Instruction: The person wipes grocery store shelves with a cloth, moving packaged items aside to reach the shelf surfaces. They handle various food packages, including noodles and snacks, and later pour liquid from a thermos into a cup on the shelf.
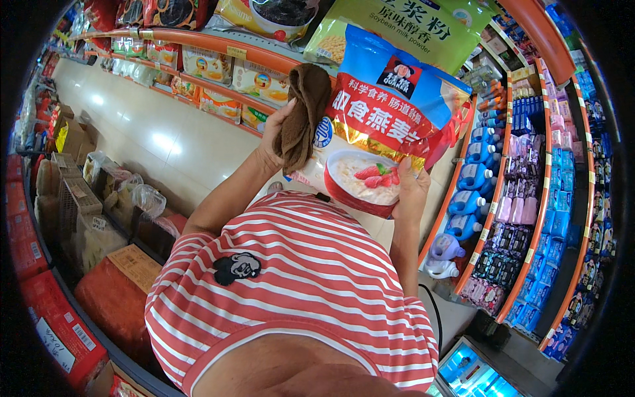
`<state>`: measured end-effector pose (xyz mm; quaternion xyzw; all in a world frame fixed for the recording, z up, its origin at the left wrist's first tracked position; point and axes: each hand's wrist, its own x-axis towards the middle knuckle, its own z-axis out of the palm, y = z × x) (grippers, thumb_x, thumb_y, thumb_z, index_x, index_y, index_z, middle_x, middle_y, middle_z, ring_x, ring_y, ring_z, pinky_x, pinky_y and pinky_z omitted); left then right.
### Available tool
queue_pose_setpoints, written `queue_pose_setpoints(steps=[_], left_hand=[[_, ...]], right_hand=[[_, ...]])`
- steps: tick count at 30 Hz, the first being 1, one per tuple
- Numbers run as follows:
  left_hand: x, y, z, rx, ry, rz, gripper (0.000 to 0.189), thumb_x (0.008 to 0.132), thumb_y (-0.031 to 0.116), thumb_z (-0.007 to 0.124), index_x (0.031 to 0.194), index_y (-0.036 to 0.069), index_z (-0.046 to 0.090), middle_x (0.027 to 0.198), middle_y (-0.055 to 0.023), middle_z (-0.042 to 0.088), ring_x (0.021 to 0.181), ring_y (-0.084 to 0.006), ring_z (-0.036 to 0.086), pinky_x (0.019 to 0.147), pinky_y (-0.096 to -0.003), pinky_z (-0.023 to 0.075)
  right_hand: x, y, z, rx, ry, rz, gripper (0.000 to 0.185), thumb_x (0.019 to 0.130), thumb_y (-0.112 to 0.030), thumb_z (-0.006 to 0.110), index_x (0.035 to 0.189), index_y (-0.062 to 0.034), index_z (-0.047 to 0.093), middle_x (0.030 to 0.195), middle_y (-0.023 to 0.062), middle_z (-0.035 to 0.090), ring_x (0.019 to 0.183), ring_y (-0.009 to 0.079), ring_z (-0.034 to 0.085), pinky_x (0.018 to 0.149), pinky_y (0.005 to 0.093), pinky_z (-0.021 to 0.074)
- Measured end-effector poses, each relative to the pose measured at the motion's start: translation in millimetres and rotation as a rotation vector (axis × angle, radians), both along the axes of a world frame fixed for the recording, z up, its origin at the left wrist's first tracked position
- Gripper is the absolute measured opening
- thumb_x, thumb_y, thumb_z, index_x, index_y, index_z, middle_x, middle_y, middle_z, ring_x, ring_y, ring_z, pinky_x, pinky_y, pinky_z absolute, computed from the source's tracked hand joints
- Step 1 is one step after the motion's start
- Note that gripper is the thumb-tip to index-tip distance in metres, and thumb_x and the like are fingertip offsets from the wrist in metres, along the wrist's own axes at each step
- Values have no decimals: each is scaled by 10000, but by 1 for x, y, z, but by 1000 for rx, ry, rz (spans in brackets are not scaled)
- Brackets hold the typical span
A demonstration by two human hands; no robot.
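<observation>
A large blue, red and white Quaker oatmeal bag (pixel 367 114), printed with a bowl of oats and strawberries, is held up before my chest, its front facing me. My left hand (pixel 278 129) grips a folded brown cloth (pixel 303 114) against the bag's left side; some of its fingers are hidden behind the cloth. At the bag's lower right edge, my right hand (pixel 412 191) holds on with the thumb in front, its other fingers mostly hidden behind. A green bag of soybean milk powder (pixel 397 30) stands on the shelf just beyond.
Orange-edged shelves (pixel 198 42) with food bags run across the top. On the right, more shelves carry blue detergent bottles (pixel 469 176) and packets. Crates (pixel 79 196), plastic bags and red boxes (pixel 59 327) line the left. A lit glass case (pixel 476 369) stands at lower right.
</observation>
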<state>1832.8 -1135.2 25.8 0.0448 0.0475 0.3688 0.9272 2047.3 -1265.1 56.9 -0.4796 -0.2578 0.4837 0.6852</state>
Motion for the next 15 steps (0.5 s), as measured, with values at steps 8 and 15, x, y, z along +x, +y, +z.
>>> queue_pose_setpoints(steps=[8,15], left_hand=[[0,2,10,-20,57,18,389,893,280,484,1168,5,502,1065,-183,604,906,-271,626,817,-393,529],[3,-10,1,15,-115,73,372,899,265,475,1166,9,505,1124,-201,573,981,-296,598,877,-411,494]], right_hand=[[0,7,1,35,87,6,273,881,-185,578,1085,-6,550,1002,58,615,834,115,593,716,267,485],[23,0,11,129,46,226,411,898,-360,515,1068,12,554,1015,95,613,832,159,606,720,292,490]])
